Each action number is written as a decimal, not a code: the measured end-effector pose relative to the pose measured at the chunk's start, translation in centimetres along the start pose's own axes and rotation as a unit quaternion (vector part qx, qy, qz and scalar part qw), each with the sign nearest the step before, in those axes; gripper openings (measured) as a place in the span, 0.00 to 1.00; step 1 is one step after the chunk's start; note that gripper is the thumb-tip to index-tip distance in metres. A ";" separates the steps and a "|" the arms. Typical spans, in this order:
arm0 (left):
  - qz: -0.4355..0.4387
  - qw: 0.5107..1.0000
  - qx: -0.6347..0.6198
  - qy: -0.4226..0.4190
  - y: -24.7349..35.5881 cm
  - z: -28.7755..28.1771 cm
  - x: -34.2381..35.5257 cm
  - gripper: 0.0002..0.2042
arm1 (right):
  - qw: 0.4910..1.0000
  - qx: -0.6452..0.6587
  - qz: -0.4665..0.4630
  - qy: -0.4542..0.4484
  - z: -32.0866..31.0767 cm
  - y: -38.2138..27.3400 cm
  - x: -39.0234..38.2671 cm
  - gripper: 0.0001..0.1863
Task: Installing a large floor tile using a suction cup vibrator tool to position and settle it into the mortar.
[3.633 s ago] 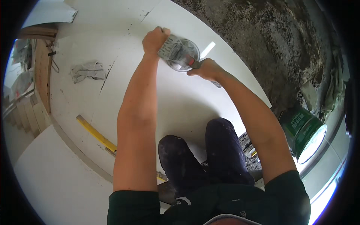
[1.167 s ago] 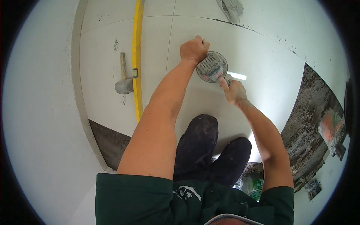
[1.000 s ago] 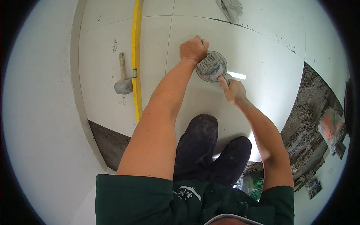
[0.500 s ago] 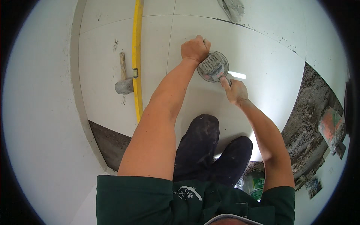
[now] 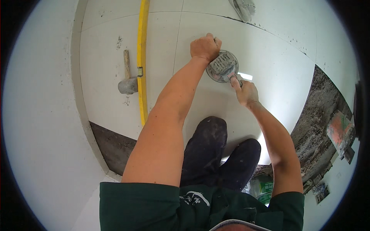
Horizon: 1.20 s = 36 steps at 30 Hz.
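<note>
A round, cement-smeared tile vibrator (image 5: 224, 64) with a ribbed grey body sits flat on a large pale floor tile (image 5: 208, 100) in front of my knees. My right hand (image 5: 246, 92) is wrapped round its near handle, thumb along the top. At its far left side my left hand (image 5: 205, 47) is closed in a fist against the tool; the part it grips is hidden under the fingers. Left of my left forearm lies a yellow spirit level (image 5: 142, 65), and a mallet (image 5: 128, 85) with a grey head and wooden handle rests against it.
A grey, dirty cloth-like item (image 5: 244, 9) lies at the far edge. Rough dark mortar bed (image 5: 314, 104) shows at the right and at the lower left (image 5: 111, 144). A mortar-stained trowel-like plate (image 5: 341, 129) is far right. A green-labelled bottle (image 5: 264, 188) stands by my right elbow.
The whole view has shifted slightly. Both hands keep their grip on the tile vibrator, which shows at most a tiny shift to the right.
</note>
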State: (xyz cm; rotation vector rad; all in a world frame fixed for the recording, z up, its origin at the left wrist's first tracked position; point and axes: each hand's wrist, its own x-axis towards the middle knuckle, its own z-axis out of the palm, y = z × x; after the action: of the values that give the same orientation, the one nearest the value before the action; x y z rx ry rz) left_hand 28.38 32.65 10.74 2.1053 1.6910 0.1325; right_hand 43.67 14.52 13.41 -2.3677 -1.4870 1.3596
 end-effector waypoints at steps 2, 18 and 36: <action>0.002 1.000 0.003 -0.004 0.2 -0.3 -0.1 0.19 | 1.000 -0.002 0.004 0.002 0.0 -0.1 0.0 0.43; -0.001 1.000 -0.002 0.000 0.0 -0.3 0.2 0.19 | 1.000 0.009 -0.007 0.006 -0.2 -0.3 -0.1 0.44; 0.055 0.998 0.040 0.002 -1.3 1.6 1.2 0.23 | 0.994 -0.075 -0.084 0.016 0.1 1.1 0.4 0.39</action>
State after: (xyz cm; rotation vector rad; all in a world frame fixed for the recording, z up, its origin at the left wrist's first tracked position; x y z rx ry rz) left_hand 28.01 33.62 8.58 2.2573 1.6078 0.1034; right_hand 44.45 14.20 12.66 -2.2721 -1.7903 1.2068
